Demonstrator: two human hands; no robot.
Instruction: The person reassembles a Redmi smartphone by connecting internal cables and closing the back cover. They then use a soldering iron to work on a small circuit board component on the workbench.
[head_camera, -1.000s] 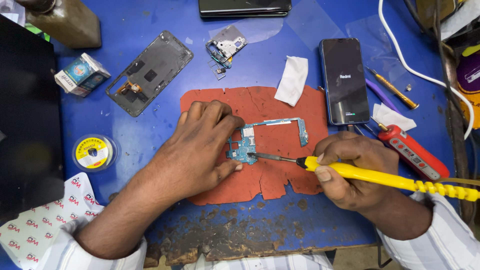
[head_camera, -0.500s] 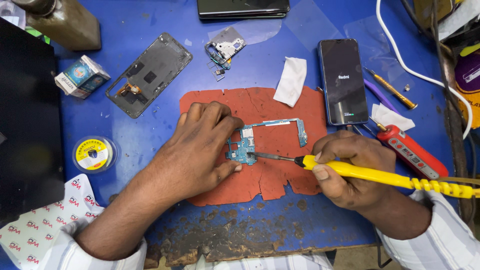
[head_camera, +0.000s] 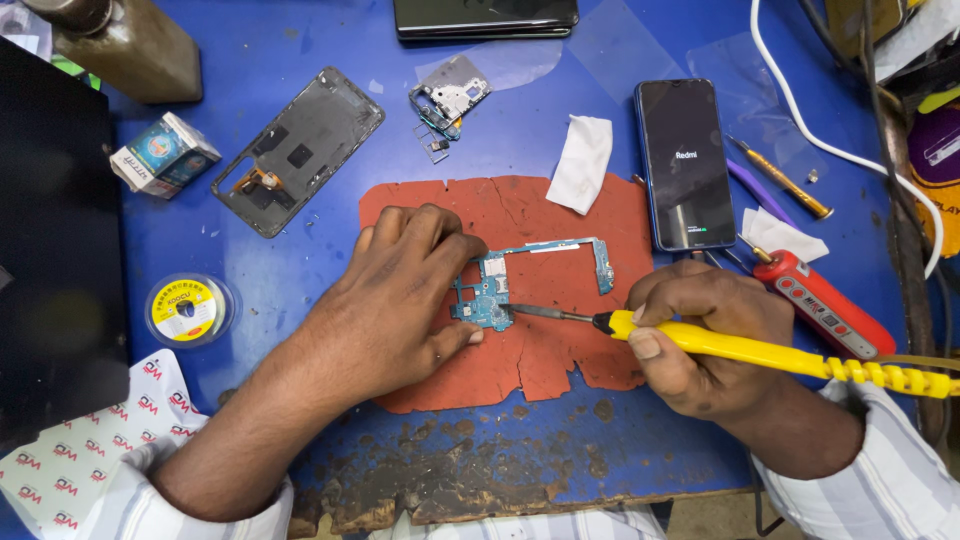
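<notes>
**Iron tip on board, both hands engaged**

Nearest, at 6 o'clock: worn, scorched edge of the blue tabletop (head_camera: 250, 260). Left hand (head_camera: 400, 300) pressed flat on the red mat (head_camera: 560, 350), fingertips and thumb pinning the board (head_camera: 490, 295) at the left end. Right hand (head_camera: 700, 335) at 4 o'clock, clenched round the yellow iron (head_camera: 760, 352), metal tip touching the board's right edge. Board lying at the mat's centre, a thin arm running toward 2 o'clock.

At 8 o'clock: solder reel (head_camera: 185, 310) in a clear round case, just beside a printed white cloth (head_camera: 70, 460). At 3 o'clock: red tool (head_camera: 825, 305), white scrap beside it.

Farther out, at 1 o'clock: phone (head_camera: 687, 165) with lit screen, face up, a white wipe (head_camera: 582, 160) touching the mat's top edge. At 11 o'clock: back cover (head_camera: 300, 150), inside up; small box (head_camera: 165, 155) at 10. At 12 o'clock: metal bracket (head_camera: 450, 100), then a second dark phone (head_camera: 485, 18) at the far edge. White cable (head_camera: 800, 130) curving at 2 o'clock.
</notes>
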